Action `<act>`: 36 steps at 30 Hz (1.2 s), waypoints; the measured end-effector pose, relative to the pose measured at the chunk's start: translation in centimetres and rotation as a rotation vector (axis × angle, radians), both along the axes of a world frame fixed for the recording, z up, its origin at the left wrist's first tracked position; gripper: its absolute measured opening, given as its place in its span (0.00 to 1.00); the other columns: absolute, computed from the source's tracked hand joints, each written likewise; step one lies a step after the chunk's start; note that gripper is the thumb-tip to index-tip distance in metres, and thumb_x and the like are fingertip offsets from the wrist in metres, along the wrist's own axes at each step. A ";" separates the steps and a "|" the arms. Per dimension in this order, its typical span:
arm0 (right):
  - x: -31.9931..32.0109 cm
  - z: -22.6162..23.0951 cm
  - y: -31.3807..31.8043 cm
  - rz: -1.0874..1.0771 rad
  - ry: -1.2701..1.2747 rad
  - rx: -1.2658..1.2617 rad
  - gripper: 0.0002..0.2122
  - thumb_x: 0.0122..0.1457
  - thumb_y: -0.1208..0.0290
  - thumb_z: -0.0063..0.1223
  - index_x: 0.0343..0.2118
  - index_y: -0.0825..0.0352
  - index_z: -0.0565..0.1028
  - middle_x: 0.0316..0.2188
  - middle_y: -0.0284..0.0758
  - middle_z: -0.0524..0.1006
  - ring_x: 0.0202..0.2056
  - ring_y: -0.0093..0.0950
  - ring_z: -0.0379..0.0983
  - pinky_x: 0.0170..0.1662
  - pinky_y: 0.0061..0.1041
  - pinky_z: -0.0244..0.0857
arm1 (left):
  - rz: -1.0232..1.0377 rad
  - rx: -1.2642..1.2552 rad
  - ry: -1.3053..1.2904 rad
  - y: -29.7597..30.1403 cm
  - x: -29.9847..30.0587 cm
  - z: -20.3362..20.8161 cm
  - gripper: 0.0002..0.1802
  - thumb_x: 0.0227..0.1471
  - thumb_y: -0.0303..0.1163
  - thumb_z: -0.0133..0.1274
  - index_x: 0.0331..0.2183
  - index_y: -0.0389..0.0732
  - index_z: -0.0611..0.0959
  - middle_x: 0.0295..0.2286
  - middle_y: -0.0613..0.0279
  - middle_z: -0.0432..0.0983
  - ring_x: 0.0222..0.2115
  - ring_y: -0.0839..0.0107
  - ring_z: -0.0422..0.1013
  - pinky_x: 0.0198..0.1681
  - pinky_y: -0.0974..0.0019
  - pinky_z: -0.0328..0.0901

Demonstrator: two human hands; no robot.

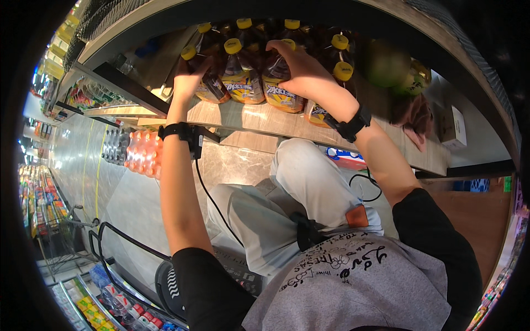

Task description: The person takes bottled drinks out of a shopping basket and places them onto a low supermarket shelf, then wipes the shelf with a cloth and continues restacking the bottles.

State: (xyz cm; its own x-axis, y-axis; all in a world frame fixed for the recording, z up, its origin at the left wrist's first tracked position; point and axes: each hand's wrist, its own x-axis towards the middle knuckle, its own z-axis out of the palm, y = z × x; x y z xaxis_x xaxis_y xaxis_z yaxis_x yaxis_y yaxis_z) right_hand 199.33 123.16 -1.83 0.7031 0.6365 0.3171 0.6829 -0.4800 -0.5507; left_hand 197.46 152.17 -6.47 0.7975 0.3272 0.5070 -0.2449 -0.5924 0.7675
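Note:
Several bottles of dark amber drink with yellow caps stand in rows on a wooden shelf. My left hand (190,81) is curved round the leftmost front bottle (212,90), its thumb and fingers on either side below the cap. Farther right, my right hand (305,70) grips another front bottle (282,99), thumb low on its side and fingers up by the cap. Between the two hands stands a third front bottle (241,85), its label facing me. Partly behind my right wrist is one more bottle (316,114). The bottles at the back are in shadow.
A dark shelf edge (265,10) arches above the bottles. Right of them are green round items (411,77), a brown cloth (415,118) and a white box (454,128). Shrink-wrapped bottle packs (144,152) stand on the floor at left, near a black-framed cart (130,243).

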 end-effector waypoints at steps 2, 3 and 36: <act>1.0 -0.9 -0.8 0.032 -0.064 0.102 0.28 0.37 0.83 0.52 0.46 0.59 0.61 0.36 0.44 0.69 0.36 0.40 0.69 0.36 0.31 0.64 | 0.088 0.140 -0.125 -2.8 0.1 1.3 0.15 0.40 0.32 0.57 0.31 0.34 0.76 0.27 0.58 0.73 0.28 0.69 0.69 0.34 0.70 0.63; 1.0 -0.9 -1.3 0.022 -0.060 0.099 0.28 0.37 0.83 0.52 0.46 0.59 0.61 0.36 0.44 0.69 0.36 0.40 0.69 0.36 0.31 0.64 | 0.199 0.283 -0.248 -4.7 -0.5 2.5 0.15 0.38 0.30 0.58 0.32 0.34 0.77 0.28 0.56 0.73 0.29 0.67 0.69 0.35 0.69 0.62; 0.1 1.8 -4.5 0.034 -0.049 -0.028 0.40 0.44 0.69 0.55 0.57 0.48 0.42 0.42 0.50 0.65 0.38 0.42 0.69 0.35 0.33 0.67 | 0.132 0.551 -0.299 -4.7 2.3 6.4 0.26 0.33 0.37 0.63 0.35 0.34 0.75 0.32 0.55 0.74 0.33 0.70 0.70 0.37 0.70 0.63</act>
